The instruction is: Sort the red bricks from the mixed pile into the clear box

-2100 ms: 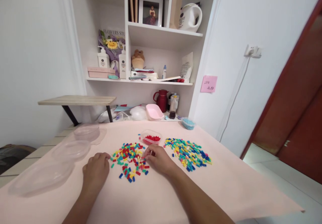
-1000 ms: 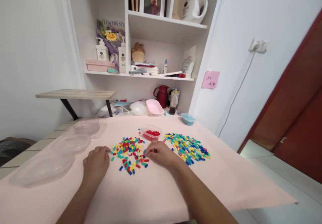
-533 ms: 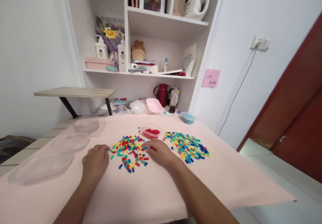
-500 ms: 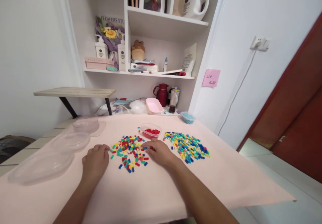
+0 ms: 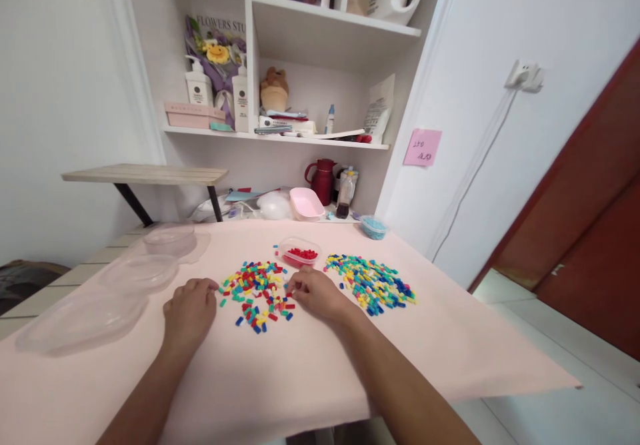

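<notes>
At the right edge of a mixed pile of small coloured plastic pieces (image 5: 255,285), my right hand (image 5: 317,291) has its fingertips drawn together in a pinch. What lies between those fingertips is too small to make out. My left hand (image 5: 190,311) rests on the table just left of the same pile, fingers loosely laid down and apart, holding nothing. Right behind the pile stands a clear plastic container (image 5: 285,245) with red pieces (image 5: 303,254) in it. A second pile of pieces (image 5: 373,281), mostly blue, green and yellow, spreads to the right of my right hand.
Three clear containers (image 5: 87,321) line the table's left side. A tub of light blue pieces (image 5: 373,227) sits at the back right. Behind are a pink tray (image 5: 307,203), a red jug (image 5: 323,181) and a bottle (image 5: 345,195). A low wooden shelf (image 5: 145,174) overhangs the back left.
My right hand's fingers have curled in from reaching into the pile and drawn slightly back to the right. My left hand stays in place. The camera view has tilted down slightly.
</notes>
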`<action>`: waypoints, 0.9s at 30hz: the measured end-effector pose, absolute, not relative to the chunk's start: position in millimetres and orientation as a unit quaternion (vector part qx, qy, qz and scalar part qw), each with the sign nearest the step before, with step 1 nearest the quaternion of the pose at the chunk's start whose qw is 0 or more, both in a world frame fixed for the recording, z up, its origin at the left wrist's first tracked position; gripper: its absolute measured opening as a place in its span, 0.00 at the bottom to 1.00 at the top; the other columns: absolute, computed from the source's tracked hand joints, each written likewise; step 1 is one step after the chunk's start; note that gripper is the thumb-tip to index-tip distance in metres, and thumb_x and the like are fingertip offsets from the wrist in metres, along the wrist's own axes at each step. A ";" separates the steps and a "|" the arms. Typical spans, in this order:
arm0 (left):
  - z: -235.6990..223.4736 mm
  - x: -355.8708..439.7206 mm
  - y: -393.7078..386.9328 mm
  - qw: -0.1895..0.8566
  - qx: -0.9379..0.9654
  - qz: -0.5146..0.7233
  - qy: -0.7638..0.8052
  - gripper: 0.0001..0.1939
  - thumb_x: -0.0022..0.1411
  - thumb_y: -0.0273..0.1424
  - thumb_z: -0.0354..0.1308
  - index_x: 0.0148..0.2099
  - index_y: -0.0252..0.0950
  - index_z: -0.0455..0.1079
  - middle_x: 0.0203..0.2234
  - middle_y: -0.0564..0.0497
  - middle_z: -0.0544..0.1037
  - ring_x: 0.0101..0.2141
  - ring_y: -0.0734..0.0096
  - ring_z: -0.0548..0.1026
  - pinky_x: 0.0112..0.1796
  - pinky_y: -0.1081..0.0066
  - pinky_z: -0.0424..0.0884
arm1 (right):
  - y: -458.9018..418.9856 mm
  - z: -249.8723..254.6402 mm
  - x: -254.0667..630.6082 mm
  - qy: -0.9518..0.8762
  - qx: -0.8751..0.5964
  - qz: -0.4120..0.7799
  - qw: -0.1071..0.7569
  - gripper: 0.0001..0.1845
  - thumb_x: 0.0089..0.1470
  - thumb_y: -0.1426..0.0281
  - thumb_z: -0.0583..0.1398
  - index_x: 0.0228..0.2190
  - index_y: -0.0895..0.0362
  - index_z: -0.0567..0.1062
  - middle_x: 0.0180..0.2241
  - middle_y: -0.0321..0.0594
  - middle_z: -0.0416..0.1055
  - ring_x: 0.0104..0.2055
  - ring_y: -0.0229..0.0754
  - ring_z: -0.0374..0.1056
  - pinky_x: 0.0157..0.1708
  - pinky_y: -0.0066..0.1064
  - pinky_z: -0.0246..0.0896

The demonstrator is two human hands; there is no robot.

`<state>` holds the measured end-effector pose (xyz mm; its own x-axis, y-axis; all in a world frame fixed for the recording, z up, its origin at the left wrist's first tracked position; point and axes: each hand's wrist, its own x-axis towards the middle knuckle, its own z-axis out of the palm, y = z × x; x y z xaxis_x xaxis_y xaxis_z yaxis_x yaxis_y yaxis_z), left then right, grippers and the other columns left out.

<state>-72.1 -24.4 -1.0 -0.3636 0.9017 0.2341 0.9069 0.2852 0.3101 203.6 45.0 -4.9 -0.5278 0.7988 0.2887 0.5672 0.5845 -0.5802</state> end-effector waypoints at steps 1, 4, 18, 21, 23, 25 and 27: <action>-0.5 -71.5 -24.4 0.006 -0.564 -0.197 -0.802 0.20 0.66 0.30 0.39 0.46 0.43 0.73 0.52 0.47 0.76 0.52 0.54 0.70 0.51 0.51 0.65 | 45.2 -4.9 203.5 -0.847 -0.402 0.216 0.271 0.10 0.50 0.78 0.62 0.32 0.53 0.80 0.34 0.36 0.69 0.35 0.38 0.66 0.38 0.28 0.60; 0.9 -70.2 -23.9 0.007 -0.561 -0.195 -0.804 0.20 0.66 0.30 0.39 0.46 0.43 0.73 0.52 0.46 0.76 0.52 0.54 0.70 0.51 0.52 0.65 | 46.0 -5.9 204.0 -0.846 -0.397 0.223 0.278 0.08 0.50 0.78 0.63 0.31 0.53 0.80 0.34 0.36 0.70 0.34 0.37 0.66 0.38 0.27 0.60; -0.8 -71.5 -21.5 0.012 -0.561 -0.187 -0.806 0.20 0.66 0.31 0.40 0.46 0.43 0.73 0.52 0.46 0.75 0.52 0.53 0.70 0.51 0.52 0.65 | 47.9 -2.5 214.7 -0.859 -0.349 0.248 0.281 0.14 0.46 0.85 0.59 0.28 0.56 0.79 0.33 0.37 0.71 0.36 0.38 0.68 0.36 0.26 0.61; -1.8 -72.1 -21.7 0.010 -0.563 -0.187 -0.805 0.20 0.66 0.32 0.39 0.46 0.43 0.73 0.52 0.47 0.75 0.53 0.53 0.70 0.52 0.52 0.65 | 46.8 -0.8 213.3 -0.853 -0.367 0.251 0.273 0.12 0.48 0.82 0.62 0.33 0.56 0.80 0.33 0.37 0.72 0.33 0.37 0.67 0.34 0.26 0.61; -2.2 -72.3 -22.2 0.008 -0.564 -0.187 -0.804 0.20 0.66 0.32 0.39 0.47 0.44 0.73 0.53 0.47 0.75 0.53 0.53 0.70 0.52 0.52 0.65 | 46.2 -1.2 211.8 -0.853 -0.371 0.248 0.270 0.13 0.49 0.79 0.63 0.37 0.54 0.81 0.34 0.37 0.72 0.32 0.36 0.67 0.35 0.27 0.61; -2.2 -72.5 -22.7 0.007 -0.565 -0.186 -0.804 0.20 0.66 0.32 0.39 0.47 0.44 0.73 0.53 0.47 0.75 0.53 0.53 0.70 0.52 0.51 0.65 | 45.7 -2.2 210.3 -0.857 -0.374 0.235 0.266 0.12 0.50 0.77 0.64 0.37 0.53 0.82 0.34 0.37 0.72 0.32 0.36 0.67 0.35 0.27 0.60; -1.6 -72.5 -22.9 0.005 -0.566 -0.187 -0.803 0.20 0.66 0.32 0.39 0.46 0.44 0.73 0.53 0.47 0.75 0.53 0.52 0.70 0.52 0.51 0.65 | 45.5 -2.7 209.0 -0.858 -0.387 0.224 0.255 0.10 0.49 0.77 0.63 0.33 0.52 0.82 0.32 0.35 0.73 0.32 0.36 0.67 0.33 0.26 0.58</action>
<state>-72.5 -22.9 -1.6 -0.3596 0.9072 0.2184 0.9106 0.2900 0.2945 209.0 45.5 -2.7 -0.5706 0.7773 0.2648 0.5491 0.6009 -0.5809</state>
